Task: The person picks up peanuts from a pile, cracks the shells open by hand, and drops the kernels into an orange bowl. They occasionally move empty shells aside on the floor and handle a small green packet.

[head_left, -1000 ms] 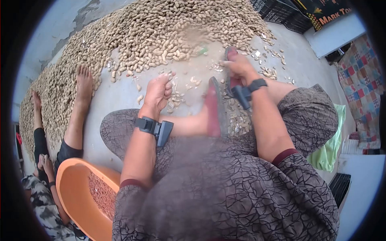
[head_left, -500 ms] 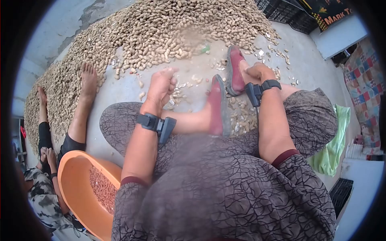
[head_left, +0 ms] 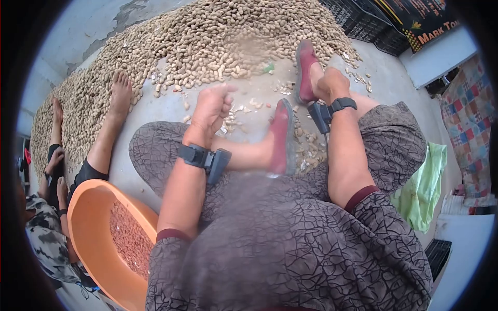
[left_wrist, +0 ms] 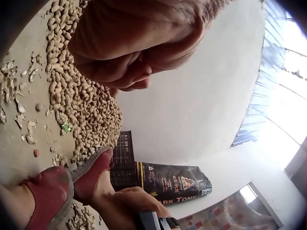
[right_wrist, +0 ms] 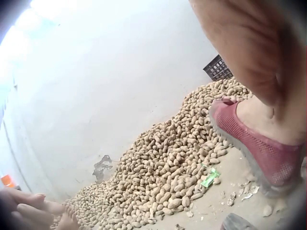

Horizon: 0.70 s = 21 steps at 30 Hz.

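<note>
In the head view the left hand (head_left: 210, 106) hangs over the floor with its fingers curled toward the palm, and the index finger is blurred. The left wrist view shows those folded fingers (left_wrist: 136, 79) up close, with nothing visible between them. The right hand (head_left: 333, 83) rests at the ankle above a red shoe (head_left: 307, 72); its fingertips are partly hidden. The right wrist view has this hand (right_wrist: 244, 43) large against the ankle, beside the shoe (right_wrist: 259, 143). Beyond both hands spreads a heap of unshelled peanuts (head_left: 207, 41).
Shell pieces (head_left: 251, 106) lie around the other red shoe (head_left: 280, 137). An orange tub (head_left: 85, 228) with reddish kernels stands at lower left, near another person's bare foot (head_left: 120, 96). Black crates (head_left: 371, 26) are at the back right, and a green bag (head_left: 423, 186) lies by the right knee.
The right hand has moved from the red shoe's front up to the ankle. The left hand has shifted slightly. The other person's hands have come apart.
</note>
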{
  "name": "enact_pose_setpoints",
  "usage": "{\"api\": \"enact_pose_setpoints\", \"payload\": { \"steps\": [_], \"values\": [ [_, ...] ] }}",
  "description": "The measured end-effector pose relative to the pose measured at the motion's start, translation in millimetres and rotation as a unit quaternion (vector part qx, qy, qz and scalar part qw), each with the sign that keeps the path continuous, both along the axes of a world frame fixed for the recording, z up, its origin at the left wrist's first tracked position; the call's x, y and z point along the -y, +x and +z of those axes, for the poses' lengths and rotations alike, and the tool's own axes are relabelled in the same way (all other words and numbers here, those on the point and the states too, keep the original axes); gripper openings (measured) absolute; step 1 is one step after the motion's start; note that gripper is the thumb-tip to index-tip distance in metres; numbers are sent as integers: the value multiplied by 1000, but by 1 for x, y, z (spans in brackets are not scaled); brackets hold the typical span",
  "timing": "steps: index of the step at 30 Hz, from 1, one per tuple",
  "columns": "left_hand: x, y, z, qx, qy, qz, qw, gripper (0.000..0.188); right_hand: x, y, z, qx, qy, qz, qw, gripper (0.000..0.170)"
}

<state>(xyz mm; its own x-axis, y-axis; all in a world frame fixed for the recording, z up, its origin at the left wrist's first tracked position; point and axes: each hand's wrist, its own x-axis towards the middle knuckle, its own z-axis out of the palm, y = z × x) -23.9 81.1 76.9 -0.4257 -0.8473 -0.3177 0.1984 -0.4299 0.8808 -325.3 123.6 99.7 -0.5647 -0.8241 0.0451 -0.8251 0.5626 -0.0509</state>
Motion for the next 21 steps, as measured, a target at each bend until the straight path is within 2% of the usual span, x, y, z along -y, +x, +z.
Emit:
{"api": "enact_pose_setpoints", "payload": {
  "steps": [1, 3, 5, 7, 9, 11, 14, 18, 20, 21],
  "values": [
    [-3, -3, 6, 7, 2, 1, 1000, 24, 8, 3, -1, 0, -1, 4, 1000, 27],
    [-4, -6, 7, 11, -6, 0, 1000, 23, 26, 16, -8, 20, -90, 44, 995, 32],
    [-4, -7, 4, 14, 3, 5, 1000, 23, 46, 28, -23, 144, -13, 149, 978, 29],
    [-2, -7, 1, 17, 12, 10, 1000, 22, 56, 59, -42, 84, 67, 179, 978, 27],
    [2, -4, -5, 16, 23, 12, 1000, 22, 62, 71, -78, 106, 130, 196, 966, 26],
    [4, -5, -8, 16, 32, 18, 999, 23, 57, 68, -113, 84, 115, 239, 960, 26],
    [10, -10, -22, 11, 31, 32, 999, 23, 60, 70, -125, 73, 143, 265, 951, 25],
    [14, -25, -23, 59, 47, 26, 997, 21, 76, 80, -125, 70, 177, 292, 937, 24],
    [18, -29, -36, 52, 6, -10, 999, 20, 83, 82, -131, 67, 185, 299, 934, 24],
    [18, -31, -38, 29, 25, -6, 999, 20, 87, 84, -134, 70, 186, 303, 932, 24]
  ]
}}
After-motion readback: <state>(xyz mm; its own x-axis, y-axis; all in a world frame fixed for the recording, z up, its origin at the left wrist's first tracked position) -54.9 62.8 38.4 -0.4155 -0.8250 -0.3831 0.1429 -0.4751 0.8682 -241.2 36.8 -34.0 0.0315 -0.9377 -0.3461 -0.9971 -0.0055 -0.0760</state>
